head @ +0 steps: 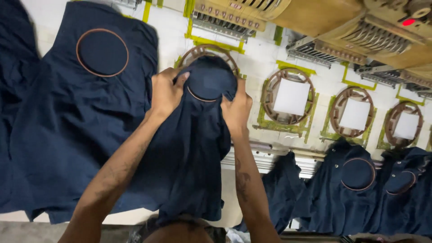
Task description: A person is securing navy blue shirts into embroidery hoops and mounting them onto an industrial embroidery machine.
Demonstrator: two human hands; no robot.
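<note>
Navy garment point(198, 153), hooped at its top, is hanging over the machine's round frame holder point(208, 56); left hand point(165, 92) and right hand point(236, 110) are gripping the hoop's edges closed-fingered (seating apparently unfinished). Three holders point(288, 96) are sitting bare.

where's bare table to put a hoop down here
Bare white strips lie between the hooped shirt and the machine heads, and around the open frames. It is crowded under the left hand, right hand and held garment.

Even, fairly bright overhead light on the white desk point(270, 58); dark cloth swallows detail, edges bend, and the near foreground blurs softly.
</note>
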